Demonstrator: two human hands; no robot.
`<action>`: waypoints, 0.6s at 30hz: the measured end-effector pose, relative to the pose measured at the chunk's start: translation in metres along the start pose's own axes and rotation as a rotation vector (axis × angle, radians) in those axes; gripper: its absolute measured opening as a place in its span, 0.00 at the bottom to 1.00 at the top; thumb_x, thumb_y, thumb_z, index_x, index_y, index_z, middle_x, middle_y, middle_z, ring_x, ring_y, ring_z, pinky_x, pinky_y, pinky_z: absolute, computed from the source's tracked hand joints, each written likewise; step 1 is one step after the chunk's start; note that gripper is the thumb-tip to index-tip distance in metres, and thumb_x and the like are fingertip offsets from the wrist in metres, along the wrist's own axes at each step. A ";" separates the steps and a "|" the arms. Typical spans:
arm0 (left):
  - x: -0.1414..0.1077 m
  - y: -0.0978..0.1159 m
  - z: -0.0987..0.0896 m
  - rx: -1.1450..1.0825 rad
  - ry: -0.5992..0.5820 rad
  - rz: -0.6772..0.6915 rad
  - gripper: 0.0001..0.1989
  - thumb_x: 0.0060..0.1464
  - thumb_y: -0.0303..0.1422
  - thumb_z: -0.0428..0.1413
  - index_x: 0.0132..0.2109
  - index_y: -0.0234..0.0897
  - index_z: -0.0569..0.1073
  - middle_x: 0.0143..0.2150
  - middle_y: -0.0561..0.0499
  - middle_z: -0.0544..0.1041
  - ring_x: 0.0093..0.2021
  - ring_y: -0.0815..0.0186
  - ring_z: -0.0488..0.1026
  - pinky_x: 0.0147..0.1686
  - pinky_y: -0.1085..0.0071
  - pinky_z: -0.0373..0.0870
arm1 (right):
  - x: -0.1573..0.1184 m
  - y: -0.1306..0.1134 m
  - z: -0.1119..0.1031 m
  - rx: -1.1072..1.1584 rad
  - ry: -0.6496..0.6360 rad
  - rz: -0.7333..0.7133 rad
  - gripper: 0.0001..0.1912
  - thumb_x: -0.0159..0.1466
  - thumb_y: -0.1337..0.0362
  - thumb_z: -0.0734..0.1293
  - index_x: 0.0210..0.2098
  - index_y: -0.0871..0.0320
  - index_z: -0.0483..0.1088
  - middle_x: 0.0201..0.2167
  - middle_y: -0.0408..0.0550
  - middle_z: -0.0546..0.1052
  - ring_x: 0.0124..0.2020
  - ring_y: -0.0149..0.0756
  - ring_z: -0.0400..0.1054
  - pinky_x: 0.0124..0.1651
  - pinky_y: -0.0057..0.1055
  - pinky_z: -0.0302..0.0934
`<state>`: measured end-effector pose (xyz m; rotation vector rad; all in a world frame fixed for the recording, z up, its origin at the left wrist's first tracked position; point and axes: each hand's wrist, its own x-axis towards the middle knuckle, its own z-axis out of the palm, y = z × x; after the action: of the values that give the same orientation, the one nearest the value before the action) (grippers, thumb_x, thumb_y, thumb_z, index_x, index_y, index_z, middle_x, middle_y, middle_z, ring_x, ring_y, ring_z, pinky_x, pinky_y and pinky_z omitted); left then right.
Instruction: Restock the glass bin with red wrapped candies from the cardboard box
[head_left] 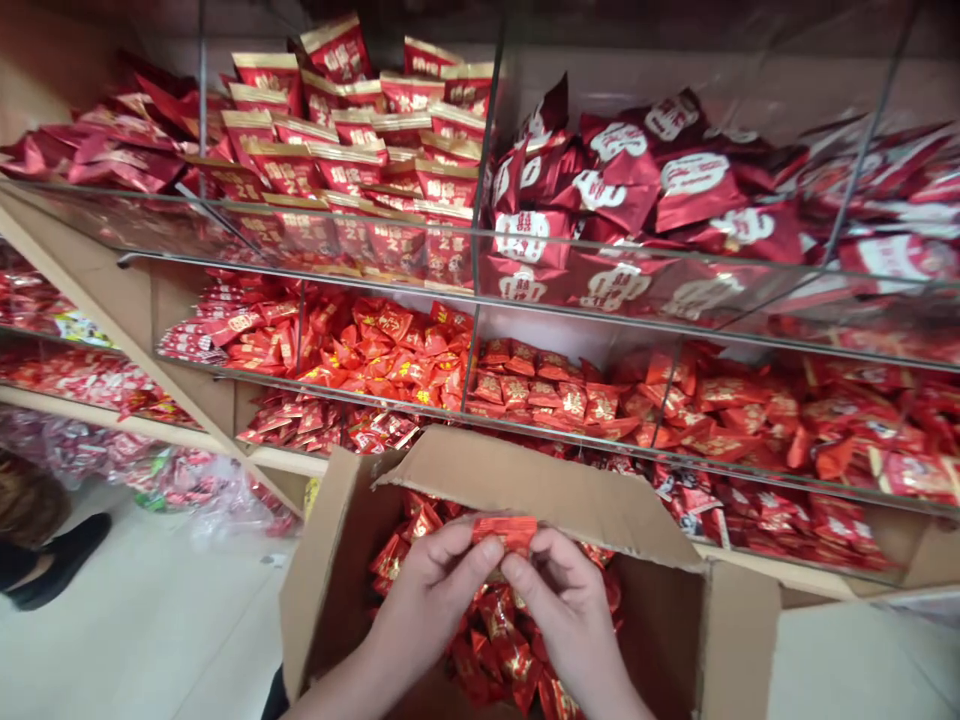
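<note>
Between the fingertips of both my hands is one small red wrapped candy [506, 530], held above an open cardboard box [540, 480]. My left hand [442, 580] pinches its left end, thumb in front. On the right end, my right hand [562, 590] grips it in the same way. Below them, many red and gold wrapped candies [502, 640] lie loose inside the box, partly hidden by my hands and forearms. The box flaps stand folded outward.
Behind the box rise shelves with clear dividers [480, 250]. Red packets with gold tops [345, 170] and dark red packets [694, 185] fill the upper bins, smaller red candies [390, 345] the lower ones. Another person's shoe [64, 565] rests on the floor at left.
</note>
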<state>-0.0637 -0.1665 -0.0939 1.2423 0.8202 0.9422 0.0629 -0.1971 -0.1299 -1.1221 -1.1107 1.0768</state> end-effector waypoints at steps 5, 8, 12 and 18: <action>0.000 -0.005 -0.003 -0.028 -0.054 -0.072 0.10 0.47 0.33 0.58 0.39 0.40 0.77 0.33 0.52 0.79 0.33 0.65 0.73 0.37 0.72 0.68 | -0.001 0.002 -0.003 0.112 -0.004 0.041 0.09 0.56 0.59 0.65 0.24 0.57 0.65 0.22 0.40 0.68 0.25 0.29 0.60 0.30 0.25 0.58; 0.000 -0.006 -0.007 -0.069 -0.075 -0.098 0.09 0.49 0.34 0.56 0.38 0.40 0.77 0.33 0.52 0.79 0.32 0.66 0.73 0.37 0.72 0.68 | -0.001 0.004 -0.006 0.073 -0.019 0.039 0.07 0.54 0.60 0.67 0.27 0.57 0.68 0.22 0.40 0.67 0.24 0.29 0.59 0.29 0.25 0.57; 0.000 -0.006 -0.008 -0.152 -0.041 -0.129 0.08 0.49 0.35 0.56 0.35 0.40 0.78 0.29 0.52 0.79 0.29 0.68 0.72 0.35 0.73 0.68 | 0.001 0.006 -0.005 0.010 -0.016 0.004 0.07 0.54 0.59 0.67 0.28 0.57 0.70 0.25 0.43 0.70 0.28 0.32 0.63 0.32 0.29 0.61; -0.001 -0.006 -0.007 -0.194 0.075 -0.153 0.08 0.45 0.37 0.59 0.30 0.38 0.79 0.24 0.52 0.78 0.26 0.67 0.72 0.31 0.73 0.69 | -0.001 0.000 0.003 0.110 0.115 0.002 0.14 0.50 0.58 0.70 0.35 0.56 0.69 0.28 0.46 0.75 0.30 0.36 0.68 0.35 0.32 0.64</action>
<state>-0.0690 -0.1648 -0.1012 0.9686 0.8490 0.9254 0.0594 -0.1981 -0.1294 -1.0841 -0.9492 1.0495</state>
